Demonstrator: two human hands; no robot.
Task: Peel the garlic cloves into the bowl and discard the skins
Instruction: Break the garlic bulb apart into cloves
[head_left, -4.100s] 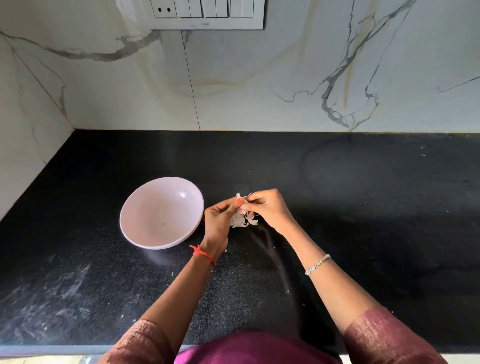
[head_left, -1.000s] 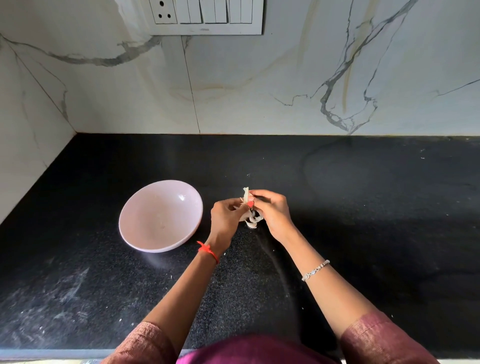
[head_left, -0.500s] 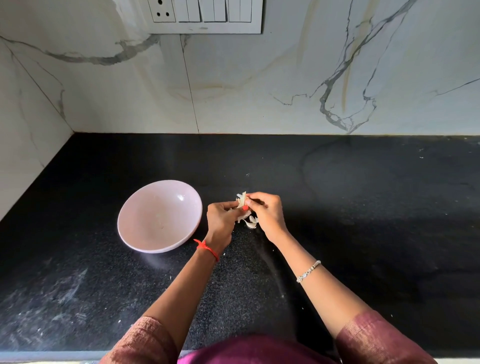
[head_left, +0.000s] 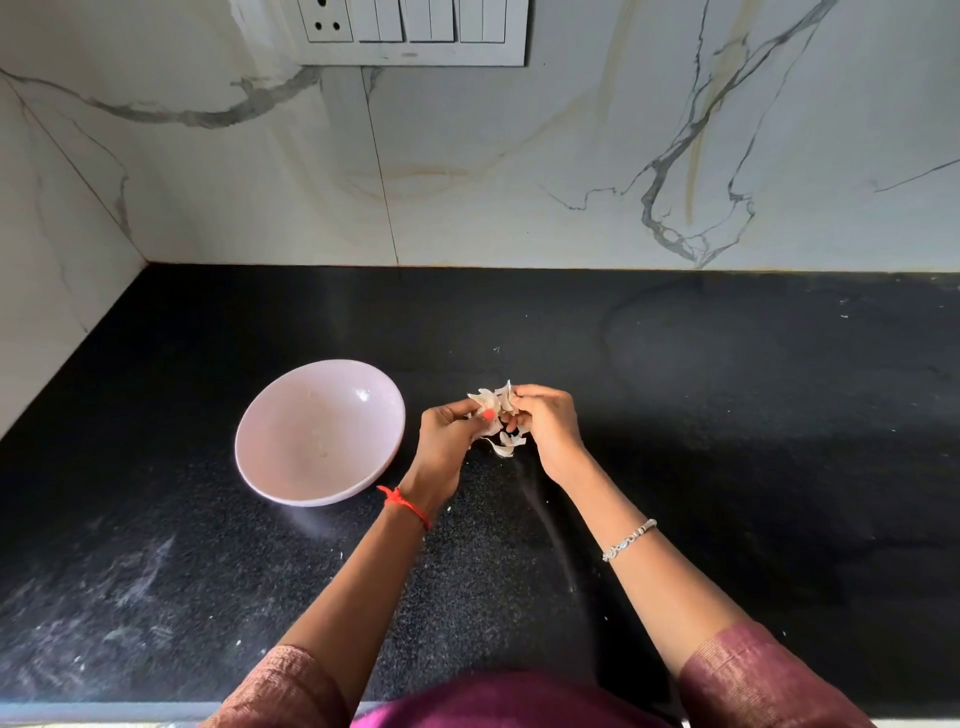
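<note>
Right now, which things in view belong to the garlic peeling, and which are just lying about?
In use: garlic, its skins partly off; bowl; left hand and right hand, both pinching the garlic.
Just there: switch panel; bracelet; wrist thread.

Spanning the full width: black speckled countertop, butting against marble wall at back and left.

Sitting directly on it, left of centre: pale pink bowl, upright, carrying a few small specks inside.

Smearing across the near-left area: whitish dusty streaks.

Scattering over the near middle: tiny white flecks; a few more lying far right near the wall.

Running from mid-counter toward the near edge: faint pale streak.

Curling just right of the bowl: pale garlic skins, resting on the surface or hanging just above it, not telling which.
</note>
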